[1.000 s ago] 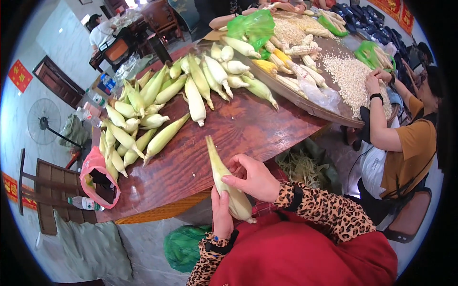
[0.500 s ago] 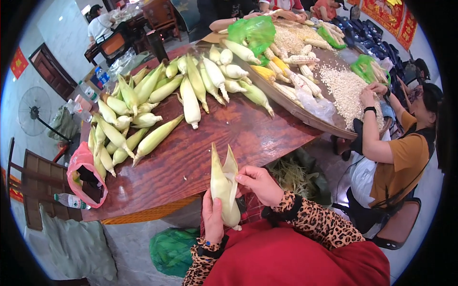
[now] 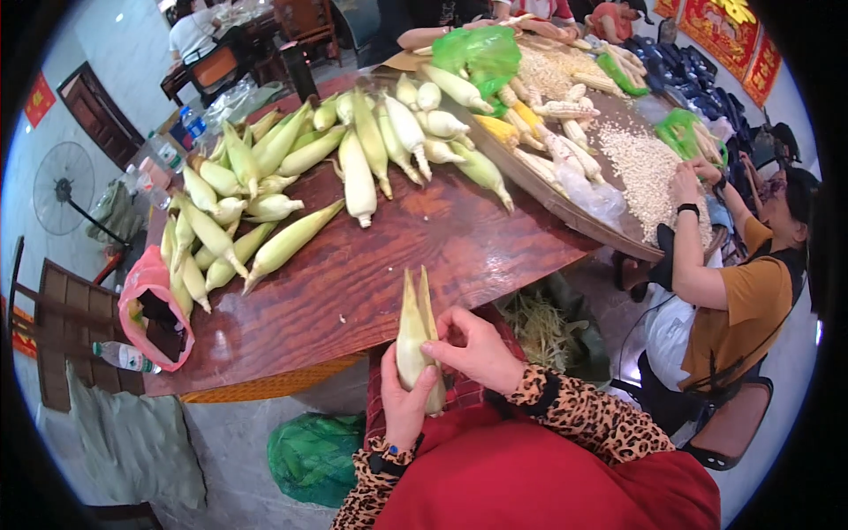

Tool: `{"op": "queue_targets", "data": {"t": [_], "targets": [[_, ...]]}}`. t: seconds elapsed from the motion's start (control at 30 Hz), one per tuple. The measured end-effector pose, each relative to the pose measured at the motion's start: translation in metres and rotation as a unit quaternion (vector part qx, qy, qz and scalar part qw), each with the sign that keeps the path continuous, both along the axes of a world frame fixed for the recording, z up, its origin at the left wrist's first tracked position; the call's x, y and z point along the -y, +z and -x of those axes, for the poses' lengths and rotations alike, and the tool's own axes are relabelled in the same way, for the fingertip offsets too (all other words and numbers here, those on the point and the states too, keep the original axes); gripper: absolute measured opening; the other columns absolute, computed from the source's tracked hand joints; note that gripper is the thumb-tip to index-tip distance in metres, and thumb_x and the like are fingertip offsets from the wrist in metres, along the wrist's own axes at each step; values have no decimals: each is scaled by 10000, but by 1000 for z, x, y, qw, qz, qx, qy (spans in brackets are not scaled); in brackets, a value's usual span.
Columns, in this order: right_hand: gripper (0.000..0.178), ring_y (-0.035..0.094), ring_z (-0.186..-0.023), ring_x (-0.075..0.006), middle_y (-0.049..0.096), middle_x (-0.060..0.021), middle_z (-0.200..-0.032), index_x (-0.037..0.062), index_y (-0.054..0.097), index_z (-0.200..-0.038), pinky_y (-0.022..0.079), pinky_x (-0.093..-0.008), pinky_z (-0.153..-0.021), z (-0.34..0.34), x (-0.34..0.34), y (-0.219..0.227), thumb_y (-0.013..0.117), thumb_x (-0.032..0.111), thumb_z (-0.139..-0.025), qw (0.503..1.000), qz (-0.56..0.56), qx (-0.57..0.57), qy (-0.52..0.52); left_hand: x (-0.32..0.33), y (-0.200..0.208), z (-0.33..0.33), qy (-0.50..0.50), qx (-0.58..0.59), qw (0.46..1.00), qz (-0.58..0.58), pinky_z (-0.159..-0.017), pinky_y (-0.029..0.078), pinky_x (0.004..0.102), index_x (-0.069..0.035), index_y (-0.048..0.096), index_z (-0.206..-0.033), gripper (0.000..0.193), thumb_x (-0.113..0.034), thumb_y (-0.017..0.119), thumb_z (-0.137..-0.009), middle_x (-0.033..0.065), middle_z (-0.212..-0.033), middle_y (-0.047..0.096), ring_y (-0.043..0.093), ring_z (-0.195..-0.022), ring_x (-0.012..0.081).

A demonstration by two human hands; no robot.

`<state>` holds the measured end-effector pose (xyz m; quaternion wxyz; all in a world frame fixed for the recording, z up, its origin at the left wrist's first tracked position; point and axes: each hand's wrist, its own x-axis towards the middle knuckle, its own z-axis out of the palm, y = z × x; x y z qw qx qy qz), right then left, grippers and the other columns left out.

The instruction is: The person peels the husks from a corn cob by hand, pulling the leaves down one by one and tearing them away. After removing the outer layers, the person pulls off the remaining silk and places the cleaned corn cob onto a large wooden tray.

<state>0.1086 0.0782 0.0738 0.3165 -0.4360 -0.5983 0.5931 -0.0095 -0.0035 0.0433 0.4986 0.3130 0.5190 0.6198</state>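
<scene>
In front of my lap, an ear of corn [image 3: 412,340] in pale green husk stands upright, its tip split into two narrow points. My left hand [image 3: 408,399] is wrapped round its lower part, thumb in front. My right hand [image 3: 481,351] is closed at the ear's right side, its thumb pressed on the husk about halfway up; some fingertips are hidden behind. Beyond them on the red-brown wooden table [image 3: 353,281] lies a heap of corn ears in husk [image 3: 287,159]. One husked ear [image 3: 291,246] lies nearest me on the heap's near side.
A pink plastic bag [image 3: 132,296] stands open at the table's left corner, beside a bottle [image 3: 126,357]. At right, a large round tray [image 3: 552,212] holds loose kernels [image 3: 640,172] and bare cobs; a person [image 3: 733,274] works there. A green bundle [image 3: 316,455] lies on the floor.
The loose husk leaf, earlier spread out to the right, now stands close against the ear. My right hand has moved slightly down and in, its thumb now on the husk's front.
</scene>
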Motion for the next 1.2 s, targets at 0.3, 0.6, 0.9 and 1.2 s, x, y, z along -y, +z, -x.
{"op": "queue_targets", "data": {"t": [0.3, 0.6, 0.9, 1.2], "targets": [[120, 590, -650, -94, 601, -34, -758, -14, 553, -928, 503, -239, -620, 4, 1, -8, 510, 96, -904, 985, 105, -128, 42, 6, 9, 10, 55, 60, 997, 11, -854, 403, 263, -11, 389, -1240, 460, -48, 592, -830, 56, -1091, 503, 487, -977, 129], [123, 572, -793, -108, 571, -37, -887, 6, 534, -950, 503, -262, -696, 14, 7, -24, 479, 111, -916, 952, 187, -242, 0, 11, 15, 20, 39, 172, 984, -13, -910, 400, 284, -4, 392, -1256, 421, -71, 543, -869, 73, -1143, 519, 505, -1024, 141], [96, 566, -790, -102, 562, -41, -869, -9, 506, -949, 505, -245, -710, 13, 20, -7, 490, 74, -904, 962, 150, -228, -13, -2, -11, 9, -23, 141, 989, 38, -905, 402, 313, -48, 392, -1259, 349, -225, 391, -959, 55, -1146, 510, 500, -1013, 152], [118, 565, -741, -71, 579, -20, -863, 4, 542, -973, 489, -216, -652, 10, 0, -9, 519, 97, -904, 992, 29, -120, -8, 3, -20, 29, -98, 365, 926, 12, -880, 457, 377, -67, 332, -1299, 517, -449, 327, -951, 95, -1206, 480, 525, -1053, 210]]}}
